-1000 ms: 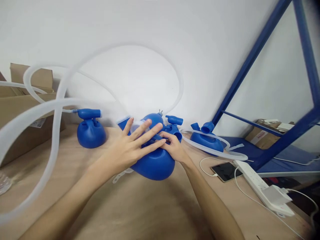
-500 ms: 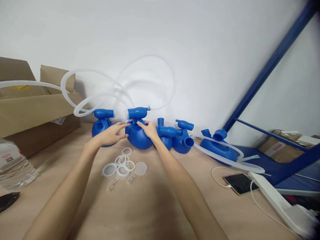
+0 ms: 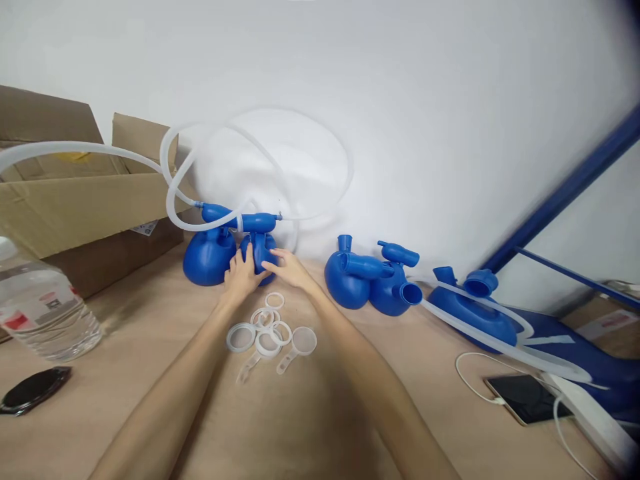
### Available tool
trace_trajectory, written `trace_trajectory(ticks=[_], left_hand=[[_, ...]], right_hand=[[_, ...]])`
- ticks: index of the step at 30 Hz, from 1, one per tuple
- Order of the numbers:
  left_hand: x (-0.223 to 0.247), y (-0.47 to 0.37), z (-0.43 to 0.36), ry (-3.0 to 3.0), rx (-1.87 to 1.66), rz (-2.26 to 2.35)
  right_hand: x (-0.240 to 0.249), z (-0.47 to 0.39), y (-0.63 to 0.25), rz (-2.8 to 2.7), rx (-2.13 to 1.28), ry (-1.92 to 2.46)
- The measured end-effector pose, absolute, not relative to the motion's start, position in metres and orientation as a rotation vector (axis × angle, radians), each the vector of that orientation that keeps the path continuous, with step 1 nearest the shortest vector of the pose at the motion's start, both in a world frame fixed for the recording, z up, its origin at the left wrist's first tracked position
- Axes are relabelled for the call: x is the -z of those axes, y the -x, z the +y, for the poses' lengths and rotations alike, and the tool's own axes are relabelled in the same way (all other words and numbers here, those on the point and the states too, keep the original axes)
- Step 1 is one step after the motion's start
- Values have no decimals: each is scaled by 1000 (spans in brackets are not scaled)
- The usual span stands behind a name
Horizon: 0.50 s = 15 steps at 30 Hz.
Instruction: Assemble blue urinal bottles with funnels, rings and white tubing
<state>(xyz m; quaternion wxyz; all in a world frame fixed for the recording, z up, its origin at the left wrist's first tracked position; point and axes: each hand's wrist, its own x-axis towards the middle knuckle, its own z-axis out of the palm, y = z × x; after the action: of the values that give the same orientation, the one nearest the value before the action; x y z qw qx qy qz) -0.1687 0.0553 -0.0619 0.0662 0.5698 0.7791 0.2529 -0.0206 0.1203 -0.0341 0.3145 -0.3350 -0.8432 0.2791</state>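
Note:
A round blue plastic jug (image 3: 260,248) with a handle and a bottle-shaped blue spout piece (image 3: 259,223) on top stands near the wall. My left hand (image 3: 242,275) presses its fingers on the front left of this jug. My right hand (image 3: 290,268) touches its right side with fingertips and thumb, so the jug sits between both hands. Close on the left is a similar blue jug (image 3: 207,259), with a clear hose (image 3: 173,193) looping from its top piece. In front of my hands lie several white rings (image 3: 275,301) and a clear round disc with a tab (image 3: 304,341).
Several more blue jugs (image 3: 347,283) stand to the right, the farthest (image 3: 465,313) with a hose over it. A cardboard box (image 3: 90,213), a water bottle (image 3: 55,307) and a dark oval object (image 3: 35,389) are left. A phone (image 3: 525,398) on a cable lies right.
The jug between my hands has moved left and turned, now close beside the left jug and apart from those on the right. My left hand has come onto its front. The view has shifted.

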Motion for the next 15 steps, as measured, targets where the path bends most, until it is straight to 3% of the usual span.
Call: trace_trajectory(ticks=[4,6,8,11,15], left_hand=[[58,169,47,-1694,-810,2403],[53,166,45,-1712,-779,2447],[42,161,42,-1747,-682,2498],[18,156,37,-1838,-480,2473],[-8,142,27,-2032,-99,2043]], right_hand=[[15,94,-67,-2199,-405,955],[5,90,-117,-2153,28,1112],[1,92,-161,-2106,230,1333],[6,100,-202,-2168,205,1541],[22,104,-209,-2206,195,1526]])
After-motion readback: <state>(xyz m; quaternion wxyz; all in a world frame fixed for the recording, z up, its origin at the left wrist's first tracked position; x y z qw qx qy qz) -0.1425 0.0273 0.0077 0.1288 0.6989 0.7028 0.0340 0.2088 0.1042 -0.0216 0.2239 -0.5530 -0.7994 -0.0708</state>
